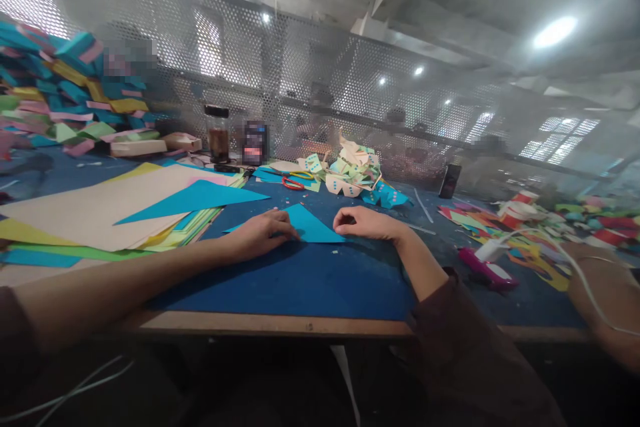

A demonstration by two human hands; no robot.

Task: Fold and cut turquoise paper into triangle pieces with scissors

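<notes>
While fingers [284,229] touch paper [311,224], jar [217,132] holds brown contents [219,147].

The worktop [290,290] has room in front of the triangle [311,228]. A paper stack [85,207] blocks the left; beyond, scissors [291,187] and cutouts [353,170]; right, a purple tool [487,272].

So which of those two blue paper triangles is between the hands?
The blue triangle on the tabletop, with the left hand over its left part and the right hand at its right corner. The other triangle lies on the paper stack.
</notes>
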